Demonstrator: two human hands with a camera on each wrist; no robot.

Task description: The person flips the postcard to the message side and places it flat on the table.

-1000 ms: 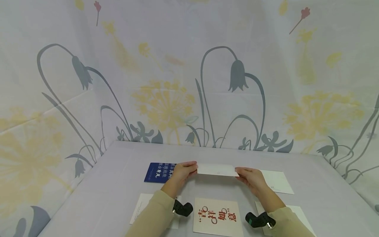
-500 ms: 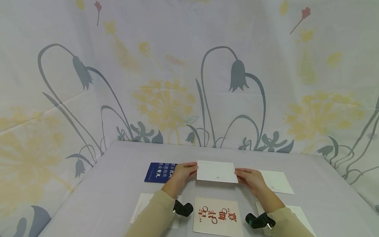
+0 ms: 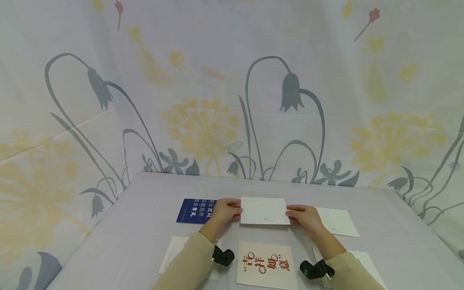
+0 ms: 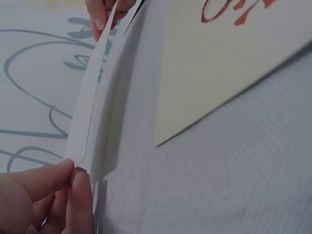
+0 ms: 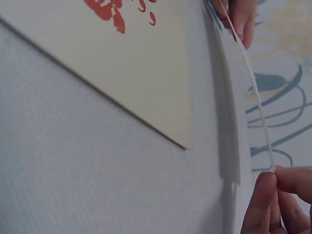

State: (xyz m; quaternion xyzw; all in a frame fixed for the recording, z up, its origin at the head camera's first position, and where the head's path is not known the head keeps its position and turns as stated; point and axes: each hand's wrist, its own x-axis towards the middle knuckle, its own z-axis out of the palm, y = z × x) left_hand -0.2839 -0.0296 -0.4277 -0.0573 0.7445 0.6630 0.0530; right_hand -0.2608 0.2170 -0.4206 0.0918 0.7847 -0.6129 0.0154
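The left hand (image 3: pixel 225 210) and right hand (image 3: pixel 305 216) pinch a white rectangular paper card (image 3: pixel 264 210) by its short ends. Its long side runs between them, neither hand nearer.

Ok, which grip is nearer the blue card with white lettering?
Left. The left grip pinches the left edge of a white card and overlaps the right end of the blue card in the head view; the right grip is farther, on the white card's opposite edge.

White card (image 3: pixel 263 208) between fingers (image 4: pixel 80 200); bears small grey mark (image 3: pixel 266 218). Cream card (image 3: pixel 266 280) nearer than fingers; bears red characters (image 3: pixel 272 264). White backdrop (image 3: pixel 224 44) beyond fingers; shows grey, yellow flowers (image 3: pixel 291 90).
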